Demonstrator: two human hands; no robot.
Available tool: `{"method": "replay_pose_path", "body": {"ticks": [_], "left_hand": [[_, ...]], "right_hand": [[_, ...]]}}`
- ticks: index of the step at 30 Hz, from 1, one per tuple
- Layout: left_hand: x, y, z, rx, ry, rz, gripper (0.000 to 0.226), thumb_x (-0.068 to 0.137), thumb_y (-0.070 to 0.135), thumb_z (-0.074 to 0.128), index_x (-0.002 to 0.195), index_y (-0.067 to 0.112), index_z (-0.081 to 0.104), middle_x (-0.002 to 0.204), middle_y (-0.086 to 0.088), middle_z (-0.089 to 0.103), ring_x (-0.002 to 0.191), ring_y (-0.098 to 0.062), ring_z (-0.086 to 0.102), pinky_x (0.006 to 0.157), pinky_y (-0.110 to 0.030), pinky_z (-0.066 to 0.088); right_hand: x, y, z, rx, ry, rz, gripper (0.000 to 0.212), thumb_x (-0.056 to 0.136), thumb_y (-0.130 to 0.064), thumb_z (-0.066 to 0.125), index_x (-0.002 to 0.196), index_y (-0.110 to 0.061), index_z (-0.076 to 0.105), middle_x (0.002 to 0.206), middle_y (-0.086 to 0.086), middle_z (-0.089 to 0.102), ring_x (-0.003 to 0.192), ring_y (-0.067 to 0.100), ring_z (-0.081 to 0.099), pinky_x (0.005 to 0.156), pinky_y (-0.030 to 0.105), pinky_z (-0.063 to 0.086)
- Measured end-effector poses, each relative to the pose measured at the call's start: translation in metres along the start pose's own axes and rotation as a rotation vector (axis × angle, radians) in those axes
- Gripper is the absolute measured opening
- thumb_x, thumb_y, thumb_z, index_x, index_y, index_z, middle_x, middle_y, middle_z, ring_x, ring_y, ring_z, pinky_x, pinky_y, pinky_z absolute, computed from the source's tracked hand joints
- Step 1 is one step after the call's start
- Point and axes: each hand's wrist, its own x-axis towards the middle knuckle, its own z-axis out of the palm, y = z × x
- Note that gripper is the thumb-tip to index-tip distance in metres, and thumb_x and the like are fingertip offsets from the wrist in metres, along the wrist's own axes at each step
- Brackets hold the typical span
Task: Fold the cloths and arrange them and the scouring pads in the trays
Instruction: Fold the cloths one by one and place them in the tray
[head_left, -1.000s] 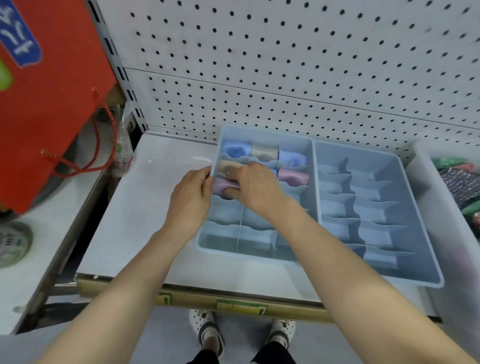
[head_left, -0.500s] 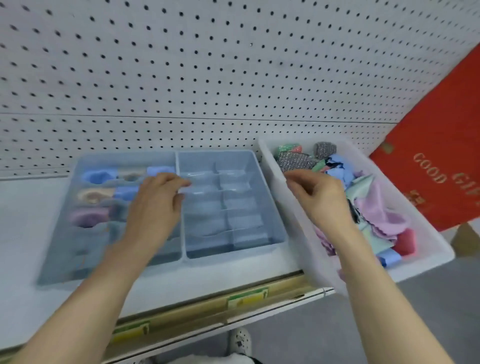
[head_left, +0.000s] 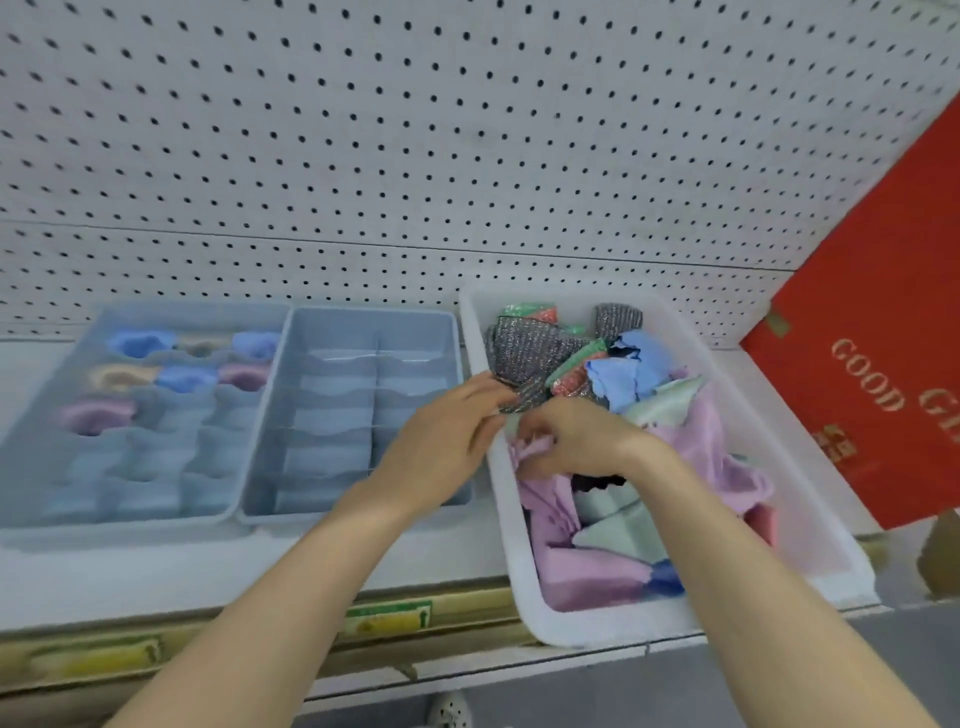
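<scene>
Two blue divided trays stand side by side on the shelf. The left tray holds several rolled cloths in its far compartments; the right tray holds nothing. A white bin at the right is full of loose pink, blue and green cloths and grey scouring pads. My right hand reaches into the bin and pinches a pink cloth. My left hand is at the bin's left rim, its fingers reaching over it and touching the same cloth.
A white pegboard wall rises behind the shelf. A red paper bag with gold lettering leans at the right of the bin. The shelf's front edge carries yellow and green labels.
The view has swung right from the trays to the bin. Both hands left the left tray and moved into the bin, where the right hand took hold of a pink cloth.
</scene>
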Motion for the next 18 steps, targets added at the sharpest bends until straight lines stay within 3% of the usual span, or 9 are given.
{"method": "replay_pose_path", "body": {"ticks": [3,5,7,10,12,14,16,18], "left_hand": [[-0.003,0.001,-0.013,-0.158,-0.006,-0.119,0.038,0.098,0.011,0.054,0.134,0.021,0.056,0.136,0.004,0.057,0.124,-0.013,0.053,0.106,-0.022,0.039],[-0.004,0.005,-0.026,-0.259,0.048,-0.215,0.039,0.097,0.014,0.056,0.133,0.028,0.055,0.132,0.01,0.058,0.12,-0.008,0.055,0.102,-0.028,0.045],[-0.003,0.016,-0.043,-0.423,0.093,-0.287,0.038,0.095,0.024,0.061,0.131,0.034,0.053,0.129,0.017,0.058,0.123,-0.001,0.053,0.103,-0.027,0.046],[0.004,0.037,-0.073,-0.635,0.105,-0.253,0.064,0.074,0.052,0.071,0.133,0.039,0.049,0.13,0.022,0.058,0.123,0.005,0.052,0.102,-0.022,0.045],[0.008,0.051,-0.09,-0.663,0.101,-0.202,0.076,0.064,0.053,0.075,0.134,0.04,0.047,0.13,0.022,0.058,0.121,0.004,0.054,0.1,-0.022,0.046],[0.011,0.059,-0.104,-0.666,0.165,-0.195,0.069,0.07,0.042,0.08,0.131,0.034,0.05,0.122,0.017,0.063,0.111,-0.002,0.063,0.094,-0.024,0.051],[0.012,0.061,-0.119,-0.668,0.303,-0.21,0.046,0.081,0.024,0.077,0.122,0.024,0.057,0.108,0.005,0.07,0.097,-0.011,0.07,0.085,-0.03,0.055],[0.008,0.055,-0.135,-0.689,0.43,-0.211,0.024,0.087,0.013,0.072,0.109,0.018,0.064,0.099,0.0,0.073,0.088,-0.017,0.073,0.083,-0.034,0.057]], "right_hand": [[-0.011,-0.002,-0.03,0.12,0.087,-0.012,0.021,0.079,-0.028,0.077,0.075,-0.027,0.057,0.065,-0.011,0.052,0.059,0.006,0.047,0.055,0.022,0.034],[-0.026,-0.008,-0.055,0.304,0.18,-0.064,0.018,0.08,-0.011,0.072,0.082,-0.022,0.06,0.058,-0.015,0.05,0.052,0.002,0.042,0.054,0.023,0.033],[-0.04,-0.021,-0.078,0.464,0.244,-0.094,0.028,0.078,0.011,0.054,0.092,-0.012,0.06,0.054,-0.016,0.049,0.044,0.001,0.042,0.049,0.02,0.035],[-0.042,-0.047,-0.098,0.644,0.323,-0.206,0.045,0.074,0.021,0.035,0.093,-0.012,0.058,0.062,-0.004,0.055,0.048,0.008,0.05,0.045,0.018,0.038],[-0.035,-0.065,-0.104,0.703,0.393,-0.259,0.051,0.073,0.023,0.037,0.093,-0.017,0.061,0.068,-0.003,0.06,0.053,0.009,0.053,0.046,0.018,0.04],[-0.029,-0.086,-0.107,0.722,0.432,-0.313,0.05,0.073,0.023,0.041,0.095,-0.016,0.063,0.073,-0.002,0.061,0.057,0.007,0.054,0.047,0.016,0.042],[-0.024,-0.104,-0.11,0.77,0.426,-0.379,0.043,0.082,0.017,0.05,0.104,-0.016,0.065,0.074,-0.001,0.061,0.058,0.004,0.054,0.051,0.015,0.044],[-0.019,-0.115,-0.111,0.816,0.39,-0.447,0.027,0.093,-0.004,0.061,0.116,-0.02,0.064,0.078,0.01,0.062,0.065,0.007,0.056,0.063,0.017,0.047]]}}
